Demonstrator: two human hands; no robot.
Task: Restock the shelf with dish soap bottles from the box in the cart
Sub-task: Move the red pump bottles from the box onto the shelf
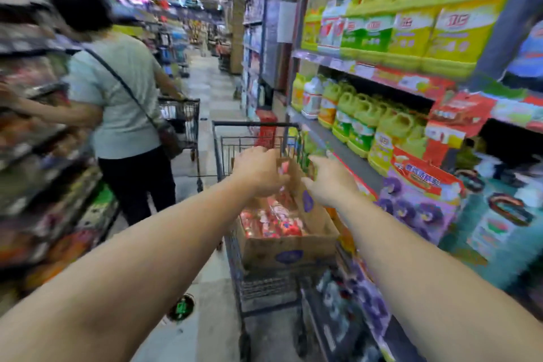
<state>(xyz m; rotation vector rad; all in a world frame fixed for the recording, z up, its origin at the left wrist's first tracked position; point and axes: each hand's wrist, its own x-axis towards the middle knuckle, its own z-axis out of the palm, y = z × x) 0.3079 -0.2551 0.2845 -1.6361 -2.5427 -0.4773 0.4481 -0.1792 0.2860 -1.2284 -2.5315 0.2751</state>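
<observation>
A cardboard box (282, 250) sits in the wire cart (255, 124) ahead of me, with red-labelled dish soap bottles (270, 223) packed inside. One box flap (296, 182) stands upright between my hands. My left hand (258, 170) hovers over the box just left of that flap, fingers bent downward; motion blur hides whether it grips anything. My right hand (329, 182) reaches in from the right, fingers stretched toward the flap, holding nothing. The shelf (352, 164) runs along the cart's right side.
Yellow and green detergent jugs (411, 35) fill the upper shelves on the right, with purple and red packs (417, 197) lower down. A person (123, 97) with a second cart (182, 117) stands in the aisle to the left. Stocked shelves (35, 126) line the left side.
</observation>
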